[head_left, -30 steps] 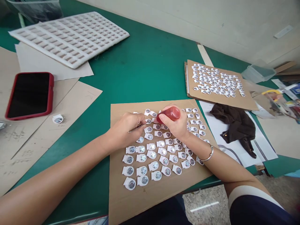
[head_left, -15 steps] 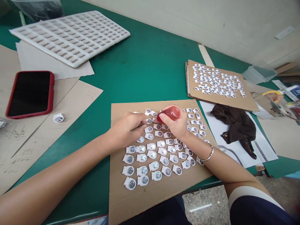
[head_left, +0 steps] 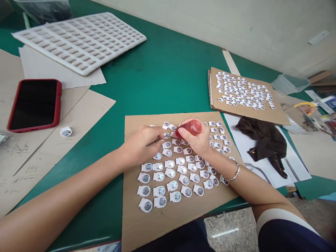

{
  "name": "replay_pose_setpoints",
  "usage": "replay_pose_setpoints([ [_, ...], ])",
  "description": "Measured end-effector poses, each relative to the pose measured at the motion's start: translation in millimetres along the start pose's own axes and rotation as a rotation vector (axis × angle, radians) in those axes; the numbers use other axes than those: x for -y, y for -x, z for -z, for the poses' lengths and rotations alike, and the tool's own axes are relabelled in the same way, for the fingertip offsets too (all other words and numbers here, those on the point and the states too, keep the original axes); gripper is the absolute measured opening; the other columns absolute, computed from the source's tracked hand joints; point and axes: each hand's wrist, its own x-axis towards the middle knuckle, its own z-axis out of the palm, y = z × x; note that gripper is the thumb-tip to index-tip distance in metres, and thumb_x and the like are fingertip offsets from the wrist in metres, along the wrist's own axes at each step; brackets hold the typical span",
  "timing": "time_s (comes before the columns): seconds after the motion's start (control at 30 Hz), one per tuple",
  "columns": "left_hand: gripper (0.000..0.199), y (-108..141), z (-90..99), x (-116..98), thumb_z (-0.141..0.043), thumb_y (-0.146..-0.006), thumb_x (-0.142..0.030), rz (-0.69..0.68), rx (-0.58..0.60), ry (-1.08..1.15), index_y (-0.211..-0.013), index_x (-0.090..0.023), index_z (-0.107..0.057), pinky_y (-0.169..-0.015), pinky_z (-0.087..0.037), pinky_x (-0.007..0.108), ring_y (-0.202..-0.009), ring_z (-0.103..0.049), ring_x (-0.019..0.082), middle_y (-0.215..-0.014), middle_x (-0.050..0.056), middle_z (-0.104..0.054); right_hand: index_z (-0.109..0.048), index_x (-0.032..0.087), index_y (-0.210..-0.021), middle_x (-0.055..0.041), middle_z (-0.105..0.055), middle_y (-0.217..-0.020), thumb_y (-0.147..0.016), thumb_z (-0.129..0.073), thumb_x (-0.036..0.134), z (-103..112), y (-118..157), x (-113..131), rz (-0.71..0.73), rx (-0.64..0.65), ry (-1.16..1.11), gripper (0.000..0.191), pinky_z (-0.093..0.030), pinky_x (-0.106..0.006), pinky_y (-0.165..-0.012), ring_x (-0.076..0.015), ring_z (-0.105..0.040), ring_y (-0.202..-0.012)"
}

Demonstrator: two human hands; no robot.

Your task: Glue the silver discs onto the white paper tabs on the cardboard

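Note:
A brown cardboard sheet lies before me, with several rows of small white tabs bearing round metallic discs. My left hand is closed on a thin metal tool over the sheet's upper left part. Close by on the right, my right hand is wrapped round a red squeeze bottle, its narrow end pointing left towards my left fingertips. Both hands are over the upper rows and hide some of the tabs. One white tab shows between them.
A white gridded tray lies at the upper left, above a red-cased phone and a loose tab. On the right are a second board of tabs, dark cloth, scissors and a clear container.

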Motion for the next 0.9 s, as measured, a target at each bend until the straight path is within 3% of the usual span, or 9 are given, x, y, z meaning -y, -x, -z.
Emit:
replay_pose_setpoints([
  [0.9,0.012,0.3,-1.9,2.4,-0.048,-0.078,-0.018,-0.01,-0.032,0.034,-0.074,-0.016,-0.058,-0.05,-0.033,0.023,-0.055,-0.047,0.01,-0.066,0.001,-0.058,-0.057,0.021,-0.077,-0.0004,-0.059,-0.077,-0.071,-0.067,0.034,-6.0,-2.6,7.9,0.044,0.044,0.006,0.017,-0.048,-0.031,-0.07,-0.0132,-0.058,-0.073],
])
